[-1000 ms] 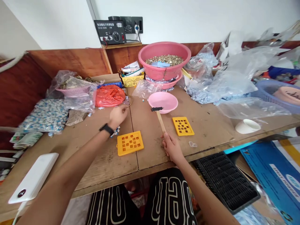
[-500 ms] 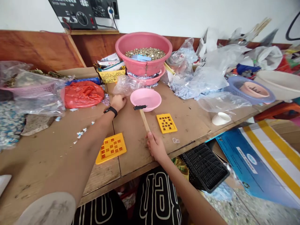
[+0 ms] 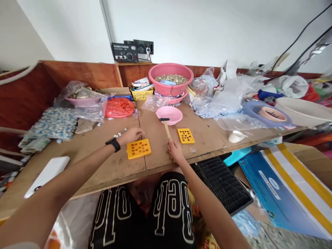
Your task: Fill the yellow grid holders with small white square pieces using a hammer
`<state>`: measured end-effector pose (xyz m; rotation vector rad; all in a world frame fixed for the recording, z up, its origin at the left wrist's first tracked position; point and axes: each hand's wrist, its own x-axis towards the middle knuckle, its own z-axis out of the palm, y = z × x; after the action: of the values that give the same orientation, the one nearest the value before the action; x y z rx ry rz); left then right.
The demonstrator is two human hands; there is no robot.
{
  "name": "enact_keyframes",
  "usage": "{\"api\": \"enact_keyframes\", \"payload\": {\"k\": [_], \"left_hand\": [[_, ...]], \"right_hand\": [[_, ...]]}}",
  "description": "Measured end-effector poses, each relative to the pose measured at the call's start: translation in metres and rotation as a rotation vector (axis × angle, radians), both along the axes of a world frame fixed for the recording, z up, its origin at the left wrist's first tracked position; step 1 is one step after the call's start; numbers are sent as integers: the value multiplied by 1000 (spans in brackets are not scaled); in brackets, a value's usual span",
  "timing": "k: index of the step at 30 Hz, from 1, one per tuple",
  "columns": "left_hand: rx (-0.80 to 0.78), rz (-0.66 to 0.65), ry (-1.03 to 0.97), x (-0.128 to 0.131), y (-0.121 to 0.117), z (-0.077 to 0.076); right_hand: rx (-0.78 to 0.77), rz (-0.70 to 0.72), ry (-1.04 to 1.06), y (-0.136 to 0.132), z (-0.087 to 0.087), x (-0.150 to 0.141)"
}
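My right hand [image 3: 175, 151] is wrapped round the light wooden handle of a small hammer [image 3: 167, 129]. Its black head lies in front of the near rim of a shallow pink bowl [image 3: 168, 111]. To the right of the handle is a yellow square tray [image 3: 186, 136] with a grid of small dark squares. My left hand [image 3: 132, 135], with a black band on the wrist, hovers at the upper edge of a second yellow tray [image 3: 139, 149]. Its fingers are bent together; anything between them is too small to make out.
A big pink basin [image 3: 171, 89] of gold-coloured small pieces stands at the back. Left are a red plastic bag [image 3: 119, 107], scattered white-blue bits and a white power bank-like block [image 3: 48, 174]. A paper cup [image 3: 236, 136] and purple basket [image 3: 282, 121] are right.
My left hand has drawn back from beside the pink bowl to the left yellow tray. My right hand keeps its hold on the hammer. The view has shifted and takes in more of the table.
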<state>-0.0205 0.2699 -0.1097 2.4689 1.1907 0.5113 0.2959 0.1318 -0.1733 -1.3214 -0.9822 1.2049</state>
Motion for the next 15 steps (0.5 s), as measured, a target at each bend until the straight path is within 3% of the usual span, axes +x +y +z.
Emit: {"api": "enact_keyframes", "payload": {"k": [3,5,9,15], "left_hand": [[-20,26,-1,-10,-45,3],[-23,98,-10,-15,-63,5],[-44,194,-12,-23,-78,13],[-35,164,128,-30,-102,16]], "right_hand": [[-16,0,-13,-2,9,-4],[-18,5,-30,-3,14,-5],[-2,12,-52,-4,19,-6],[-4,31,-55,-5,17,-7]]}}
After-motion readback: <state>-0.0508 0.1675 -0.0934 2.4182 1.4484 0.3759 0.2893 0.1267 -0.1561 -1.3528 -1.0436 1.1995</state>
